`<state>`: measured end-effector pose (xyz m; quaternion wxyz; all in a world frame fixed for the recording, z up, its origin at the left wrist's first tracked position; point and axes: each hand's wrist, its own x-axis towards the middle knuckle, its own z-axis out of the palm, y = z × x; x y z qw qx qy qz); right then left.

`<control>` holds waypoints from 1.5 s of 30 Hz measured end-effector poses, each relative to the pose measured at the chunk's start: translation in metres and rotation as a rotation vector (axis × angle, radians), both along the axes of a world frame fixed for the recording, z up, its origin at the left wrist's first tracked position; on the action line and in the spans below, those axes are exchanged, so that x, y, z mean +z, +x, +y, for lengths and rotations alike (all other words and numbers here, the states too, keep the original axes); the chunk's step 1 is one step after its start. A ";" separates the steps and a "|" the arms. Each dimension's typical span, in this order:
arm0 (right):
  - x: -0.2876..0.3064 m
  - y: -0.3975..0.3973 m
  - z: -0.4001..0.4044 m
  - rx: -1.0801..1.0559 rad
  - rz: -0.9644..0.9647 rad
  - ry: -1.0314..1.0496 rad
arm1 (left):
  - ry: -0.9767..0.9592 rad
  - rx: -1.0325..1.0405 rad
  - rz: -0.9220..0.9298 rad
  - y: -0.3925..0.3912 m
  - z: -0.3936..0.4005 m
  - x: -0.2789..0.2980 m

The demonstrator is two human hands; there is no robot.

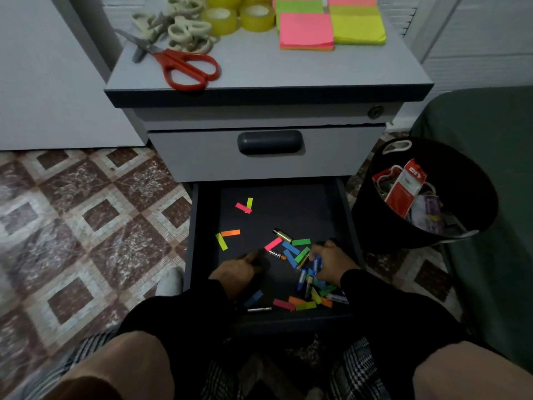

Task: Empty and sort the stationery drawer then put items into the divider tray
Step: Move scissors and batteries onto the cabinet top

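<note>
Fingers (317,265) of the right hand (331,262) curl round a few batteries (316,262), lower centre of the frame, inside the open drawer (277,197). Left hand (236,272) lies knuckles-up on the drawer floor with fingers curled; whether it grasps anything cannot be told. Between the hands a battery (277,254) lies nearly level, orange end to the right; another (282,235) slants up-left above it. Coloured flags (291,249) lie scattered at every angle across the floor. Both sleeves reach in from the lower edge. On the cabinet top, upper frame: red scissors (184,67), blades up-left, tape rolls (220,20), sticky notes (305,31). At right stands a black bin (372,226).
</note>
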<state>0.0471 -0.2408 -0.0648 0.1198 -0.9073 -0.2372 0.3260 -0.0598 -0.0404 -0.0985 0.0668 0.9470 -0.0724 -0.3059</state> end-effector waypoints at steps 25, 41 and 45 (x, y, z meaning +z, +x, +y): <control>0.017 -0.004 0.003 0.071 -0.038 0.015 | -0.033 0.103 -0.119 -0.001 -0.001 0.031; 0.155 -0.016 0.016 0.182 -0.258 0.151 | -0.053 0.201 -0.348 0.001 0.003 0.187; 0.191 -0.011 0.026 0.192 -0.300 0.193 | -0.069 0.217 -0.426 0.005 0.006 0.220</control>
